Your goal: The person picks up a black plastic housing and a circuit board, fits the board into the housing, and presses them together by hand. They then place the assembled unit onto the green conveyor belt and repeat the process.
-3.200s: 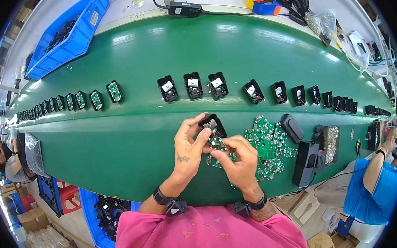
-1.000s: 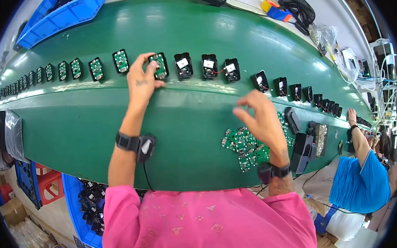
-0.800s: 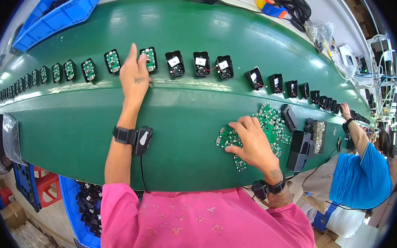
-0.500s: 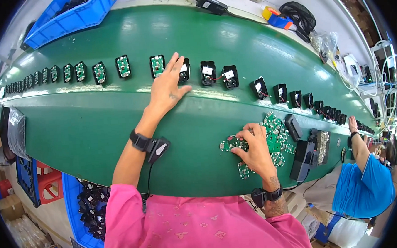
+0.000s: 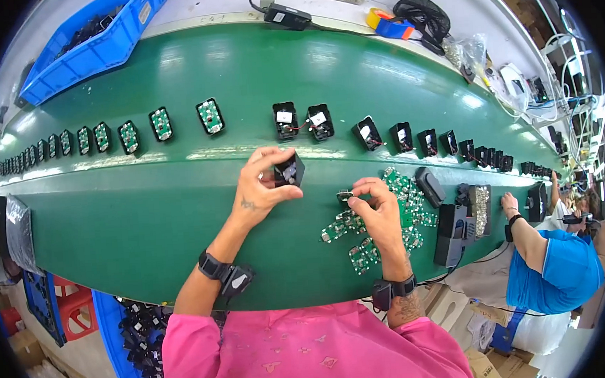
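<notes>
Head view: the left hand (image 5: 264, 188) grips a small black housing (image 5: 289, 170) above the green conveyor belt (image 5: 144, 212). The right hand (image 5: 380, 212) pinches a small circuit board (image 5: 345, 196) between its fingertips, just above a pile of green boards (image 5: 381, 222).

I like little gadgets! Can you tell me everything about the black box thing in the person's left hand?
The black box is a small, open plastic-looking shell, roughly square, with something pale showing inside. The left hand pinches it between thumb and fingers, tilted, just above the green belt, near the row of similar shells.
</notes>
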Demonstrator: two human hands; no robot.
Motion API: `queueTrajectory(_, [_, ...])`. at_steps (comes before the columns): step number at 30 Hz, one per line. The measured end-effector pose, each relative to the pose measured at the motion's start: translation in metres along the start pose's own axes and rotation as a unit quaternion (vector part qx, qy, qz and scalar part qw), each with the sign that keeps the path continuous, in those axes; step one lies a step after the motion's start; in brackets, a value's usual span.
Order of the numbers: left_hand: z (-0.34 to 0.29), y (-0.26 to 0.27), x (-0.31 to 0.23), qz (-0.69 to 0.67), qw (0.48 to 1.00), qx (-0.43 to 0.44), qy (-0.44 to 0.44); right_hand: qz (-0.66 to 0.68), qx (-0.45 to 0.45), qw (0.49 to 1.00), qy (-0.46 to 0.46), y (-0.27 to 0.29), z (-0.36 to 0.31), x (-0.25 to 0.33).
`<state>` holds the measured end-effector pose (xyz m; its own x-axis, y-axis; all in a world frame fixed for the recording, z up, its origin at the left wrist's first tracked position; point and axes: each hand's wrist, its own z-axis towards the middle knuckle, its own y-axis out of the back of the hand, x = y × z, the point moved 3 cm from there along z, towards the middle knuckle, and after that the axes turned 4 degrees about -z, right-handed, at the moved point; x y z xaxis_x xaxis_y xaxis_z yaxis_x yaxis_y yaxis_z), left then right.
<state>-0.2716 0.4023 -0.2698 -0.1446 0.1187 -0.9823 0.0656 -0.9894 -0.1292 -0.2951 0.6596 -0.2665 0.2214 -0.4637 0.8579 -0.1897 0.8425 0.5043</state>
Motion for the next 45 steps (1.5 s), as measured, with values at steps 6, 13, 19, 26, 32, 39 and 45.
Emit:
queueTrajectory(6, [-0.014, -0.022, 0.004, -0.131, 0.991, 0.018, 0.022, 0.247, -0.080, 0.964, -0.052, -0.007, -0.002, 0.005])
queueTrajectory(13, [-0.018, -0.034, 0.003, 0.120, 0.988, 0.050, -0.082, 0.316, 0.255, 0.912, -0.061, -0.025, -0.005, 0.065])
queueTrajectory(19, [-0.021, -0.030, 0.001, 0.211, 0.972, 0.047, -0.090, 0.306, 0.303, 0.896, -0.106, -0.041, -0.004, 0.060])
queueTrajectory(26, [-0.023, -0.036, 0.001, 0.121, 0.985, 0.104, -0.073, 0.392, 0.131, 0.898, -0.150, -0.030, 0.006, 0.031])
queueTrajectory(32, [-0.021, -0.036, 0.003, 0.101, 0.993, 0.057, -0.029, 0.300, 0.007, 0.944, -0.139, -0.029, 0.002, 0.024])
queueTrajectory(39, [-0.025, -0.037, 0.008, 0.113, 0.992, 0.050, -0.019, 0.099, -0.066, 0.993, -0.012, -0.038, -0.008, 0.038])
queueTrajectory(45, [-0.022, -0.038, 0.014, 0.075, 0.997, 0.029, 0.007, 0.045, -0.066, 0.993, 0.089, -0.042, -0.009, 0.035])
